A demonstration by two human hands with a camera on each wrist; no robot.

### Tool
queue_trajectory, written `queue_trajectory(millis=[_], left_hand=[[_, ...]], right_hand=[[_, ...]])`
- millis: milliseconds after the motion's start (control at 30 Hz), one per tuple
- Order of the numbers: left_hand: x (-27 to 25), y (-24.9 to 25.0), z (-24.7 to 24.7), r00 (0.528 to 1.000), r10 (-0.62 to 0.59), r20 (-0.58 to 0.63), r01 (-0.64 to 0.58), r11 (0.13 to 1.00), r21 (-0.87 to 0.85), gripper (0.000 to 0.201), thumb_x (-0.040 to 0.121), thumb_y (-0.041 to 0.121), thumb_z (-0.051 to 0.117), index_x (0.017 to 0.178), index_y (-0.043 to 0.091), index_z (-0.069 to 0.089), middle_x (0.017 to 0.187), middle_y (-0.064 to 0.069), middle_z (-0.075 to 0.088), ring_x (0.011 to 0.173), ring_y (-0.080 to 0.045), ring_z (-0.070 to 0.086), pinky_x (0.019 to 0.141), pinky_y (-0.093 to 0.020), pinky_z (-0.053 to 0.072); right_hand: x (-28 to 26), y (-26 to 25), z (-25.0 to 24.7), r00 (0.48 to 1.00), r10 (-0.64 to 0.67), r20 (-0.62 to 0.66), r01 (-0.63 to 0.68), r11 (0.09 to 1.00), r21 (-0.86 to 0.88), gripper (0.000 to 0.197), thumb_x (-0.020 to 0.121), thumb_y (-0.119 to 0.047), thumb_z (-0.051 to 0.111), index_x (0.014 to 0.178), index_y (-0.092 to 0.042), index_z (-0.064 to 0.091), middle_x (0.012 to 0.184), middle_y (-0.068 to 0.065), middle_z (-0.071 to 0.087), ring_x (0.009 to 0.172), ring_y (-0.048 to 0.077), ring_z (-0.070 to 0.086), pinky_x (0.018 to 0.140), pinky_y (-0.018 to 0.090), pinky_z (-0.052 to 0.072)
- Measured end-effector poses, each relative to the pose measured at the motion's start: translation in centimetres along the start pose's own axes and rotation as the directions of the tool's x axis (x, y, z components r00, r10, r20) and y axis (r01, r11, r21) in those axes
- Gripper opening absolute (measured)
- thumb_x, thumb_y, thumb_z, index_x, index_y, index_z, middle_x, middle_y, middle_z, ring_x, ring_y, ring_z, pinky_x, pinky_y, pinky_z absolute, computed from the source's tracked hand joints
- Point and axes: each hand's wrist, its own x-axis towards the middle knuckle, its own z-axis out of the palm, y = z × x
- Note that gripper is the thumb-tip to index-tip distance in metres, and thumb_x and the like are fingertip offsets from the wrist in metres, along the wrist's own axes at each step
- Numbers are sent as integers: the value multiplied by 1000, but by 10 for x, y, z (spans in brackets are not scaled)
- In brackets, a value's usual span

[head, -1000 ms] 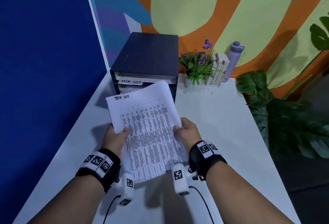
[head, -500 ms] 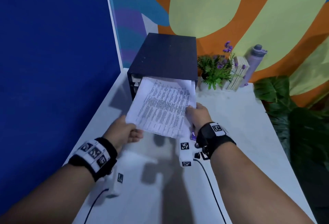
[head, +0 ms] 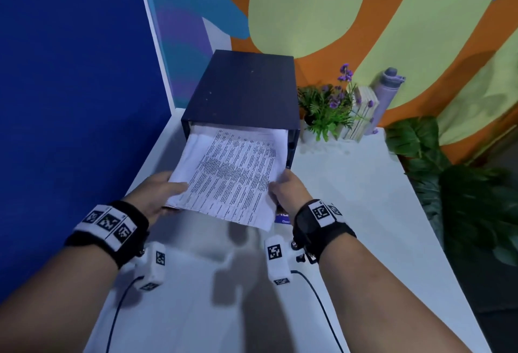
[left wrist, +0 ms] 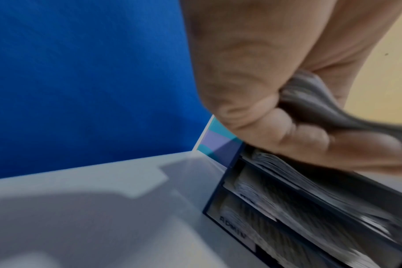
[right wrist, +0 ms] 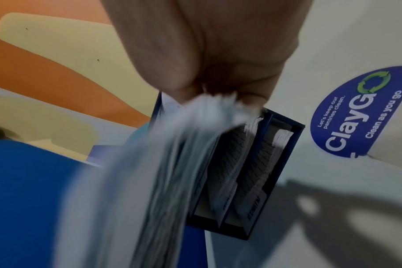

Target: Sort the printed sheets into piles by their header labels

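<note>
A stack of printed sheets (head: 235,173) with small table text slopes up from my hands, its far edge inside the top slot of a dark blue drawer box (head: 244,92). My left hand (head: 159,192) grips the stack's near left corner, and my right hand (head: 286,190) pinches the near right edge. In the left wrist view, curled fingers (left wrist: 298,134) clamp the paper (left wrist: 333,110) in front of the box (left wrist: 220,195). The right wrist view shows the blurred stack (right wrist: 177,163) entering the top slot, with lower slots (right wrist: 248,172) holding labelled sheets.
The box stands at the back left of a white table (head: 350,212), against a blue wall (head: 70,86). A small potted plant (head: 328,111), a wooden block (head: 361,111) and a lilac bottle (head: 385,94) stand to its right. Large leaves (head: 462,190) flank the table's right edge. A blue sticker (right wrist: 356,112) lies on the table.
Both hands carried the stack from upright in front of me forward and down flat. Its far edge has gone into the box's top slot.
</note>
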Motion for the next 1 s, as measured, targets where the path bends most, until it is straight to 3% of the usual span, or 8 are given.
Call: queue_trajectory(millis=[133,267,500,633,767,833,933,1000], left_hand=[[-11,-7,18,994,-30,109,28,999,16,25,96,-3,45,113,8,59,99,-13,69,83,-27,65,50,-30,53],[-20,-21,18,998,-52,45,53,998,-34,21,99,6,41,110,12,58,101,-13,68,83,-27,65,50,-30,55],[-20,-28,9,983,-124,138,121,992,27,21,101,7,42,111,9,60,94,-16,72,66,-30,69,52,-31,54],[-24,-34,3,976,-163,145,165,986,1,24,98,3,41,114,5,60,98,-18,71,75,-32,67,51,-32,53],[-28,-21,14,991,-10,137,34,984,-172,27,100,6,40,112,17,61,102,-7,70,80,-20,63,45,-26,48],[-24,-12,18,995,58,83,-33,960,-279,29,100,5,40,112,18,63,98,-7,70,73,-17,60,42,-22,44],[-11,2,29,992,122,-31,-126,957,-261,29,98,2,39,115,14,60,95,-10,66,62,-14,56,40,-19,39],[6,14,38,983,156,-96,-171,970,-173,29,98,0,36,115,13,56,91,-10,61,46,-7,50,36,-16,33]], right_hand=[[8,2,0,973,-138,-184,130,990,-56,33,94,-20,37,123,-19,54,99,8,66,88,30,61,78,36,49],[10,-9,-1,983,-175,-49,157,955,-250,40,99,-12,36,138,-9,44,111,17,64,102,35,61,77,29,43],[4,-36,-14,991,112,-74,-133,888,-440,27,92,-5,44,106,0,66,104,16,65,106,30,59,77,29,39],[16,-17,-15,995,93,27,-63,837,-544,16,94,-13,40,81,-6,43,71,9,45,83,18,47,73,24,31],[20,-15,-11,982,-38,-187,34,999,-26,23,88,-16,37,66,-14,29,65,1,28,65,20,29,71,36,28],[15,-24,-16,966,-33,-256,14,997,-74,25,95,-12,34,70,-12,33,68,6,33,73,24,37,69,30,28],[4,-36,-23,992,11,-128,12,984,180,21,100,-33,39,105,-13,42,96,17,50,101,25,53,72,29,49],[-8,-40,-23,1000,11,12,-15,944,329,37,98,-38,43,133,-29,34,105,6,59,85,30,63,54,30,51]])
